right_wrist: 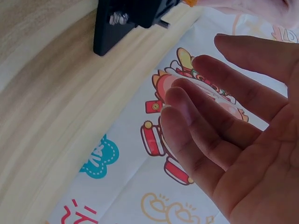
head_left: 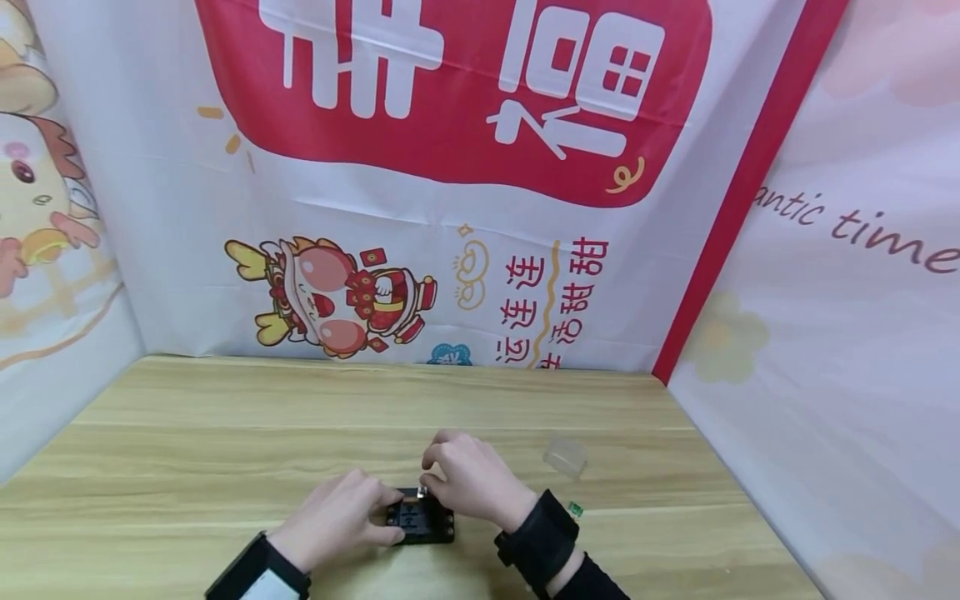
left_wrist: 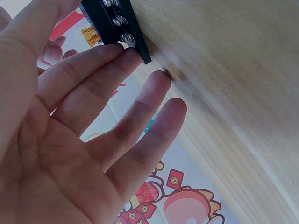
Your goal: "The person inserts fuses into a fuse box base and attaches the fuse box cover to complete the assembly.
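Observation:
A small black block on a flat base (head_left: 427, 525), with metal screws along its side, lies on the wooden table. My left hand (head_left: 341, 517) grips its left end, thumb at the near edge and fingers at the far edge. In the left wrist view, two fingertips touch the dark base (left_wrist: 138, 39), while the other two fingers stretch out free. Over the block's far right corner hovers my right hand (head_left: 472, 479), beside a small silvery part (head_left: 422, 492). The right wrist view shows its fingers loosely bent, apart from the block (right_wrist: 154, 11), with nothing between them.
A clear plastic piece (head_left: 566, 457) lies on the table (head_left: 225, 450) beyond my right wrist. Close to the right wristband (head_left: 540, 533) is a tiny green piece (head_left: 575, 509). Printed cloth walls (head_left: 420, 175) stand behind and at both sides.

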The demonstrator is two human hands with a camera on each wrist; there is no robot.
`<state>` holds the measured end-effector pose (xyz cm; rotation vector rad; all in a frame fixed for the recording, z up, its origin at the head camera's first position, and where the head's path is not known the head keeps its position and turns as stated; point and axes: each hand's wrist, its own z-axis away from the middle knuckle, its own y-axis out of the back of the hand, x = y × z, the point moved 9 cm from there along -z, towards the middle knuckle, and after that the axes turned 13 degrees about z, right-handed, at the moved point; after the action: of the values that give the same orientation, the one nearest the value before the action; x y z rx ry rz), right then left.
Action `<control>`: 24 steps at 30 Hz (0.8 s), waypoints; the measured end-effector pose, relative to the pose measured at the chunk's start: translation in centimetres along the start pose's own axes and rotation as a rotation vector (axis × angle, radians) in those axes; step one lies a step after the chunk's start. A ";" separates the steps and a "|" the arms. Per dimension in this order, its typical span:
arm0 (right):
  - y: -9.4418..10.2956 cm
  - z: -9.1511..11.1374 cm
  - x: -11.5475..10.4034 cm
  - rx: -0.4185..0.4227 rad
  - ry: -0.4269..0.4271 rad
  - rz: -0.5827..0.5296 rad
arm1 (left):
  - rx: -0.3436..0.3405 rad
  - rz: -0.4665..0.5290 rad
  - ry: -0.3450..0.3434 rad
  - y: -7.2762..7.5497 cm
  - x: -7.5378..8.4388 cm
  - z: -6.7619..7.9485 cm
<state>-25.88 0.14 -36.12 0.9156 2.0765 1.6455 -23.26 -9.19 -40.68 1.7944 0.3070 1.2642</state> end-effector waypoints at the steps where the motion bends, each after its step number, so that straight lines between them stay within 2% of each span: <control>1: 0.2 0.1 0.2 0.004 -0.005 0.004 | 0.001 0.000 0.000 0.0 0.1 0.0; 11: 1.6 1.4 3.8 0.030 -0.064 0.029 | 0.007 0.033 0.048 0.1 -0.1 -0.1; 24: 2.4 4.1 7.7 0.000 -0.174 0.044 | 0.019 0.014 0.046 0.0 -0.1 0.1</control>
<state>-28.35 8.61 -34.02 1.0705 1.9529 1.5286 -23.22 -9.25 -40.75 1.7877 0.3341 1.3179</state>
